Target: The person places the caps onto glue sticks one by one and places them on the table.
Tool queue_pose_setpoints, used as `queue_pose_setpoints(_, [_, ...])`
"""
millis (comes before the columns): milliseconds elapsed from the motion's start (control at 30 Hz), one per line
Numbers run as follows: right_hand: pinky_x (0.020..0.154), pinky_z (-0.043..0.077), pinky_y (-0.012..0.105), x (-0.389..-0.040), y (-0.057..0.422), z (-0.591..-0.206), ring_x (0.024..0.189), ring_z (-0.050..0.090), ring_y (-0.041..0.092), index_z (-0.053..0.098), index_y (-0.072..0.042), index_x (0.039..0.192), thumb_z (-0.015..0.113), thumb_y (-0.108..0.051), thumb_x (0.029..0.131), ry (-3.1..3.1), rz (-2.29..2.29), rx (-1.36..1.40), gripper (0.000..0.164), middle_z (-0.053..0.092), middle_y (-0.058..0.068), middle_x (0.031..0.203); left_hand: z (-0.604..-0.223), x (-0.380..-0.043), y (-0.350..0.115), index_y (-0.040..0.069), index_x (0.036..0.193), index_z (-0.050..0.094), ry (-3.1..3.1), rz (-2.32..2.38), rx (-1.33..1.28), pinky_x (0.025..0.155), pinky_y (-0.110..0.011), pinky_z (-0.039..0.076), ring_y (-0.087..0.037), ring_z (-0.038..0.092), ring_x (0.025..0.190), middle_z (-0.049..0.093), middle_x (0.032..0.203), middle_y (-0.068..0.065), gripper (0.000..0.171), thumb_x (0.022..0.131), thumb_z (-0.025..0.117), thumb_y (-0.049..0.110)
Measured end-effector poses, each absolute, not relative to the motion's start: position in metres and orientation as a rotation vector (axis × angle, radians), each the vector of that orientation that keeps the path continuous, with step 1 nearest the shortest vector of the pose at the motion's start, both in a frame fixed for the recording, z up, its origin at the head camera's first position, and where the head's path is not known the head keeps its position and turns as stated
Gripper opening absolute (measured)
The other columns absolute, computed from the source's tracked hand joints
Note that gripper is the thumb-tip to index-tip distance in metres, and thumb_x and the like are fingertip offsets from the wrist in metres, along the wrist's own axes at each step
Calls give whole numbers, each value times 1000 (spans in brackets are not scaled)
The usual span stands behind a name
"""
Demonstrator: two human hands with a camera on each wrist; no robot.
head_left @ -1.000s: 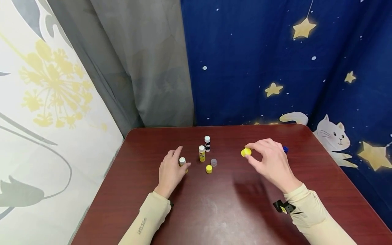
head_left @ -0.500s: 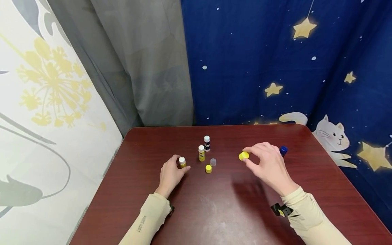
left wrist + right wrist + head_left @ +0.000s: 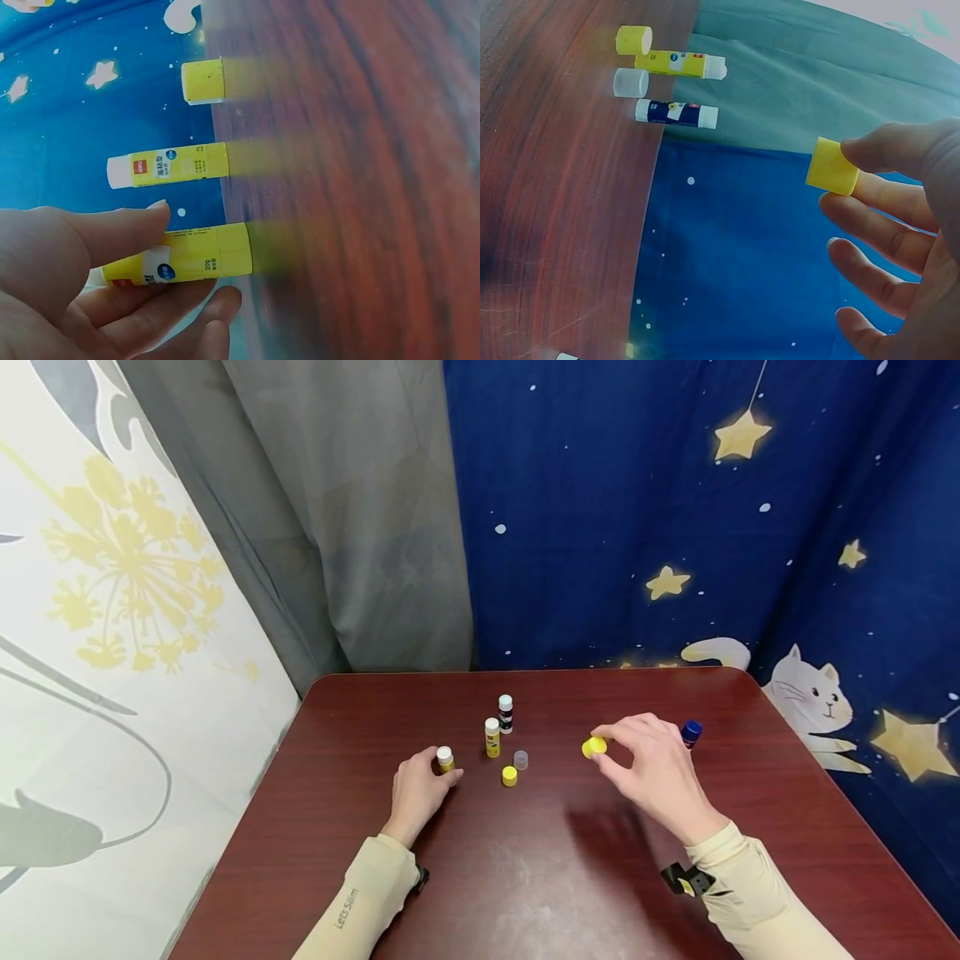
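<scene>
My left hand grips an upright yellow glue stick, its thumb on one side and fingers on the other; the white top of that stick is bare of a cap. Raised over the table, my right hand pinches a yellow cap between thumb and fingers, the other fingers spread. Between the hands stand a second uncapped yellow glue stick and a dark-labelled glue stick with a white top. Close in front of them sit another yellow cap and a clear cap.
Beyond my right hand stands a dark blue object, partly hidden by the hand. The brown wooden table ends at a grey curtain and a blue starry curtain.
My left fingers have closed in around the yellow glue stick. My right hand has moved slightly left and lower in view with the yellow cap, uncovering more of the blue object.
</scene>
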State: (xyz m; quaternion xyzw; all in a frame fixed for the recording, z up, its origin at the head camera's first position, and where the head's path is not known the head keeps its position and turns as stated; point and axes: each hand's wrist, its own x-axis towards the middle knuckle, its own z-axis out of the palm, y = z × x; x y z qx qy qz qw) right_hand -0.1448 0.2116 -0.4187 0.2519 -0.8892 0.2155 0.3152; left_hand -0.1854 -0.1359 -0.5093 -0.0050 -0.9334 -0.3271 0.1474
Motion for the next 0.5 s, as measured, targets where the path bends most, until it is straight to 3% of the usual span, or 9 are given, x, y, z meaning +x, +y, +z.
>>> queue_pose_setpoints(500, [82,39,45,-144,211,-416,97,58,16,76,-21,101,83,-28,79,-2330,572,656,24,70,-9,91,-497,-180,-135,18,88,68,-2650,-928,-26,59,-40,47,-20,57,63,69,82,0,22,81,86,29])
